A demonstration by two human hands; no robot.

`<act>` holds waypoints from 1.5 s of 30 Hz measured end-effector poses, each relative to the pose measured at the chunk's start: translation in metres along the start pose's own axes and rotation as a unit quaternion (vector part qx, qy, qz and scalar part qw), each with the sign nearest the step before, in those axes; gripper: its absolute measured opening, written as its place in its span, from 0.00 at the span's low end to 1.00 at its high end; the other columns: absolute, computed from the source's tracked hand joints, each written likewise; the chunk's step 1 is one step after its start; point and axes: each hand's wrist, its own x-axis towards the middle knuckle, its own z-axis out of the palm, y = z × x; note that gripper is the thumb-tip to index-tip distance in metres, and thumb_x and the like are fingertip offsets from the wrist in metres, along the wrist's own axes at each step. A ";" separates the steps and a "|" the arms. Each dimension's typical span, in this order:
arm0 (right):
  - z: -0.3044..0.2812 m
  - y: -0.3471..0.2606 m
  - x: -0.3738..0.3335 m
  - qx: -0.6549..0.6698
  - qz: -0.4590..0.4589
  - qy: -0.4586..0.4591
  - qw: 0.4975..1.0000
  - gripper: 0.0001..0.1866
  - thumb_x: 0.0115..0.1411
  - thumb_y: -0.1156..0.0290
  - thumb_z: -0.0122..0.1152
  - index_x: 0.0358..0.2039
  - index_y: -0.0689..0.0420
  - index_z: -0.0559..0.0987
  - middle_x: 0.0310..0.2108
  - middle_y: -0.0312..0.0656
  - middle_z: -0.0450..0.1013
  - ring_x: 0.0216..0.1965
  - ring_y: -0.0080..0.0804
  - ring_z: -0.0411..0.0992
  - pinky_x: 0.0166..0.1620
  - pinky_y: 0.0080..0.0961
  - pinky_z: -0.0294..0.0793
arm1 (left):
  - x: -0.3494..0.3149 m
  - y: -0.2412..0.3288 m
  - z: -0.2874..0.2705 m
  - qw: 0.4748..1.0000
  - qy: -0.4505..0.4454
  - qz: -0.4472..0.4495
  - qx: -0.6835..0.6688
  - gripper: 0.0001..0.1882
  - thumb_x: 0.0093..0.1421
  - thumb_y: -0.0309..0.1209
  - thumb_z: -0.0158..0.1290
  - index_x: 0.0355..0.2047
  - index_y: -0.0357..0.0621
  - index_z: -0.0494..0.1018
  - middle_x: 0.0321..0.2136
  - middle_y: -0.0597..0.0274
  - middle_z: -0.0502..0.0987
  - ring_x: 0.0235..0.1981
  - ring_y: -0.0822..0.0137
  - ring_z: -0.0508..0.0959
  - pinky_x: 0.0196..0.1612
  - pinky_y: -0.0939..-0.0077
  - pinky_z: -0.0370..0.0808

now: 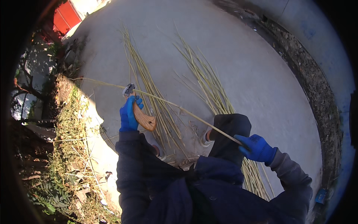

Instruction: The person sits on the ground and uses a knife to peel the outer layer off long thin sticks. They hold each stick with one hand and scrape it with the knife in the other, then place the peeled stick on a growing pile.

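My left hand [128,115], in a blue work glove, is closed round the curved wooden handle [143,117] of a small tool. A dark metal head [128,90] tops the tool and touches a long thin cane [190,113]; its exact kind I cannot make out. Closed on the cane's thicker end is my right hand [258,148], also gloved in blue, beside my right knee. From there the cane slants up and left past the tool head, thinning toward its tip. One pile of similar canes [149,89] lies beyond my left hand, another pile [209,86] beyond my right knee.
The canes lie on grey concrete ground [257,86]. Dry weeds and leaves [71,149] border it on the left, with a red panel [66,16] at the far left. A dirt strip [317,86] and a pale wall [313,26] curve along the right.
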 end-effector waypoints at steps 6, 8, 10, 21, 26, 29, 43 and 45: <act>0.032 -0.024 0.144 0.306 0.079 -0.049 0.947 0.20 0.67 0.61 0.55 0.57 0.53 0.72 0.26 0.50 0.77 0.26 0.46 0.78 0.33 0.39 0.77 | -0.068 -0.015 0.096 0.997 -0.034 -0.066 -0.032 0.20 0.66 0.39 0.56 0.49 0.33 0.74 0.37 0.54 0.80 0.34 0.63 0.81 0.38 0.71 0.81; 0.046 -0.031 0.176 0.269 0.064 -0.013 0.961 0.17 0.66 0.62 0.55 0.53 0.54 0.74 0.23 0.47 0.76 0.24 0.45 0.77 0.31 0.38 0.76 | -0.080 -0.018 0.107 0.995 -0.045 -0.088 -0.034 0.21 0.66 0.39 0.56 0.49 0.33 0.74 0.37 0.53 0.80 0.34 0.63 0.81 0.38 0.70 0.81; 0.059 -0.034 0.182 0.183 0.001 0.054 0.982 0.15 0.65 0.64 0.56 0.50 0.56 0.75 0.20 0.44 0.75 0.22 0.44 0.76 0.28 0.37 0.74 | -0.078 -0.019 0.099 0.995 -0.039 -0.090 -0.021 0.21 0.65 0.39 0.57 0.50 0.33 0.73 0.38 0.54 0.79 0.36 0.63 0.81 0.39 0.70 0.80; 0.014 0.003 -0.083 -0.111 -0.078 0.038 0.990 0.23 0.57 0.75 0.61 0.54 0.61 0.75 0.22 0.34 0.70 0.22 0.30 0.70 0.30 0.29 0.69 | 0.040 0.016 -0.091 0.995 0.101 0.023 -0.002 0.33 0.64 0.42 0.56 0.62 0.34 0.64 0.54 0.50 0.72 0.57 0.61 0.72 0.64 0.65 0.66; 0.002 0.006 -0.091 -0.037 0.003 0.062 0.997 0.25 0.57 0.72 0.64 0.58 0.55 0.76 0.24 0.41 0.71 0.24 0.36 0.70 0.36 0.30 0.73 | 0.020 0.011 -0.063 0.998 0.065 0.022 0.002 0.28 0.65 0.42 0.56 0.57 0.32 0.69 0.47 0.52 0.77 0.48 0.62 0.78 0.53 0.67 0.76; 0.004 -0.004 -0.033 0.105 0.083 -0.015 0.991 0.26 0.59 0.70 0.63 0.60 0.56 0.73 0.27 0.45 0.74 0.27 0.41 0.74 0.36 0.33 0.75 | -0.006 0.002 -0.012 0.999 0.047 0.003 -0.011 0.26 0.65 0.41 0.57 0.55 0.33 0.71 0.44 0.54 0.78 0.44 0.64 0.79 0.50 0.69 0.77; 0.049 -0.014 0.111 0.031 -0.087 0.132 0.987 0.11 0.59 0.68 0.62 0.41 0.55 0.77 0.18 0.45 0.70 0.20 0.48 0.71 0.27 0.40 0.73 | -0.022 -0.029 0.015 0.998 0.009 -0.002 -0.059 0.24 0.65 0.40 0.56 0.54 0.34 0.71 0.43 0.55 0.78 0.43 0.64 0.79 0.48 0.70 0.78; 0.024 0.010 0.047 -0.020 -0.115 0.053 0.992 0.12 0.57 0.70 0.64 0.42 0.56 0.78 0.18 0.41 0.70 0.20 0.42 0.71 0.29 0.35 0.73 | 0.008 -0.016 -0.043 0.996 0.068 0.017 -0.061 0.26 0.65 0.41 0.56 0.56 0.35 0.70 0.46 0.54 0.77 0.45 0.63 0.78 0.52 0.69 0.75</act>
